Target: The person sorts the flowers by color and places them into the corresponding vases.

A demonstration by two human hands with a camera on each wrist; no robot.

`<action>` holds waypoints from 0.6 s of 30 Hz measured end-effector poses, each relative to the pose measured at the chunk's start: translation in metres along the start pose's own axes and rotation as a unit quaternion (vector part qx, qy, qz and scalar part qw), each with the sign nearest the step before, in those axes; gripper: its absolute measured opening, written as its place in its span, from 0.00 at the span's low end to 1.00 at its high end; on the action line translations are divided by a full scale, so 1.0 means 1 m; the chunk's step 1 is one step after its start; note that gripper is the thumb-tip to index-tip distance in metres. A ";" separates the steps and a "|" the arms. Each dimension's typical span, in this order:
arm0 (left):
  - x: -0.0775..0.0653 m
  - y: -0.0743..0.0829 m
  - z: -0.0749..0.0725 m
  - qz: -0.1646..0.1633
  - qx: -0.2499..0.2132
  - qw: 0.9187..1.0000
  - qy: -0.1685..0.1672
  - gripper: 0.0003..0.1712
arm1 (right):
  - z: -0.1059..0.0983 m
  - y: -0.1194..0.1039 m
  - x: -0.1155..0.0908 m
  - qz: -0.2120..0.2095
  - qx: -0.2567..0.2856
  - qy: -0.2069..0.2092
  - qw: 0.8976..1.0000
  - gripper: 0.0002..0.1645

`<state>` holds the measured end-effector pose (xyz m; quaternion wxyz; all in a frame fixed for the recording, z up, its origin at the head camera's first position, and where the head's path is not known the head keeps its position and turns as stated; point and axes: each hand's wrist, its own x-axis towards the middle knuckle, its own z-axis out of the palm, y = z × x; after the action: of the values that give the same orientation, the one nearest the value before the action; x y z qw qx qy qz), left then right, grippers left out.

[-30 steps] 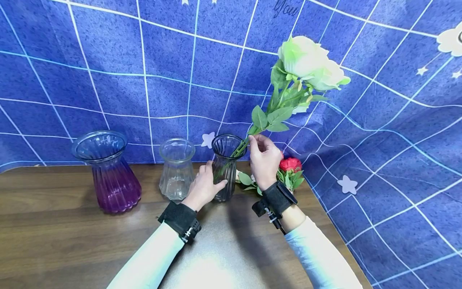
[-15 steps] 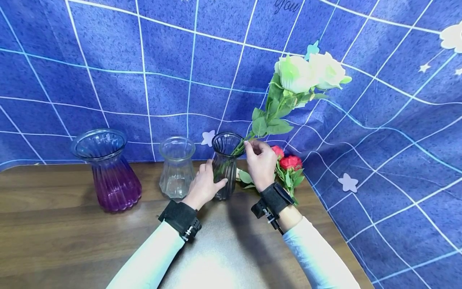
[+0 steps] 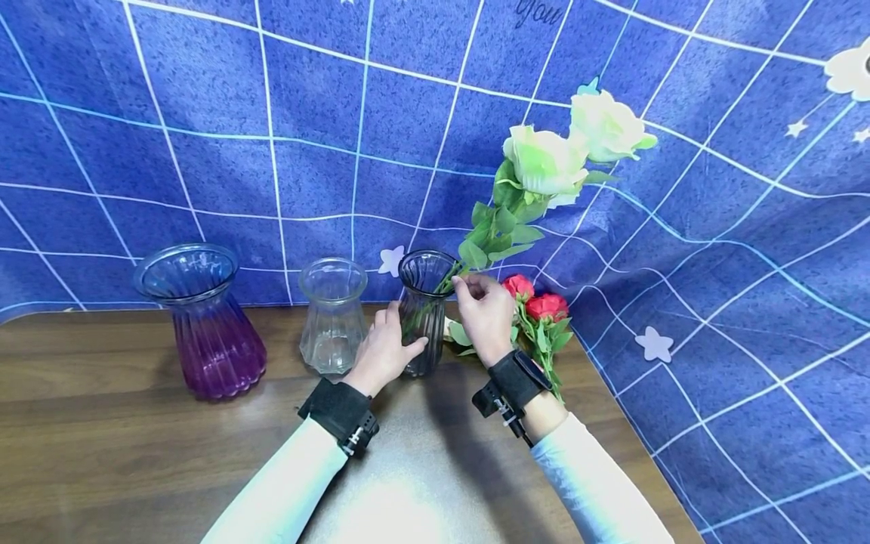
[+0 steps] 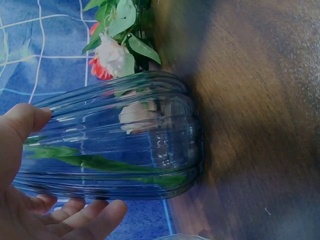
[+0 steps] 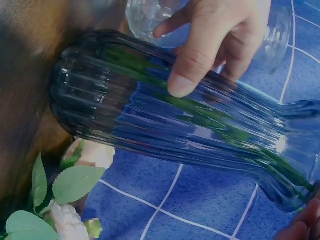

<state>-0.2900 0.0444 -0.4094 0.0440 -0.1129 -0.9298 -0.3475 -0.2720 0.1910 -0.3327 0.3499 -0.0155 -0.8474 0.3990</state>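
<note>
My left hand (image 3: pixel 387 349) holds the dark, ribbed glass vase (image 3: pixel 427 341) by its body, thumb on the near side and fingers round the left. The vase stands upright on the table. At its rim my right hand (image 3: pixel 485 311) pinches the green stems of white roses (image 3: pixel 547 162). The blooms lean up and right, with green leaves (image 3: pixel 499 234) below them. Through the glass in the left wrist view, a green stem (image 4: pixel 105 164) reaches near the base. The right wrist view shows the left thumb against the ribbed glass, with only some right fingertips (image 5: pixel 300 227) at the rim.
A clear glass vase (image 3: pixel 333 332) stands just left of the dark one, and a larger blue-purple vase (image 3: pixel 216 344) farther left. Red roses (image 3: pixel 547 307) and a pale pink rose (image 5: pixel 70 220) lie on the right. A blue patterned cloth (image 3: pixel 306 174) hangs behind the wooden table (image 3: pixel 102 453).
My right hand has moved down and slightly left with the stems, and the white blooms are lower and have turned. More of the red roses shows. My left hand stays on the vase.
</note>
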 end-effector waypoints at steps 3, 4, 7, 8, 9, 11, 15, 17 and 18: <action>0.000 -0.001 0.000 -0.001 -0.001 1.000 -0.001 0.49 | -0.003 -0.001 0.001 0.014 0.003 -0.024 1.000 0.12; 0.000 -0.001 0.001 -0.001 0.000 1.000 -0.002 0.49 | -0.003 -0.001 0.001 0.020 0.005 -0.032 0.999 0.12; 0.000 -0.002 0.001 -0.001 0.002 1.000 -0.003 0.49 | -0.005 -0.001 0.000 0.033 0.023 -0.047 0.998 0.13; 0.000 -0.002 0.002 -0.002 0.002 1.000 -0.003 0.49 | -0.005 -0.001 0.000 0.035 0.029 -0.049 0.998 0.13; 0.000 -0.003 0.002 -0.002 0.002 1.000 -0.003 0.49 | -0.005 -0.001 0.000 0.035 0.034 -0.049 0.998 0.13; 0.001 -0.003 0.002 -0.001 0.002 1.000 -0.003 0.49 | -0.005 0.000 -0.001 0.034 0.046 -0.045 0.997 0.12; 0.001 -0.003 0.002 -0.002 0.002 1.000 -0.002 0.49 | -0.006 0.001 -0.002 0.031 0.060 -0.032 0.997 0.12; 0.001 -0.002 0.002 -0.002 0.003 1.000 -0.002 0.49 | -0.007 0.003 -0.003 0.034 0.065 -0.025 0.997 0.11; 0.001 -0.002 0.002 -0.001 0.004 1.000 -0.002 0.49 | -0.007 0.004 -0.003 0.035 0.068 -0.023 0.997 0.11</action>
<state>-0.2916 0.0445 -0.4123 0.0421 -0.1121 -0.9313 -0.3439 -0.2663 0.1979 -0.3342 0.3169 -0.0119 -0.8247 0.4683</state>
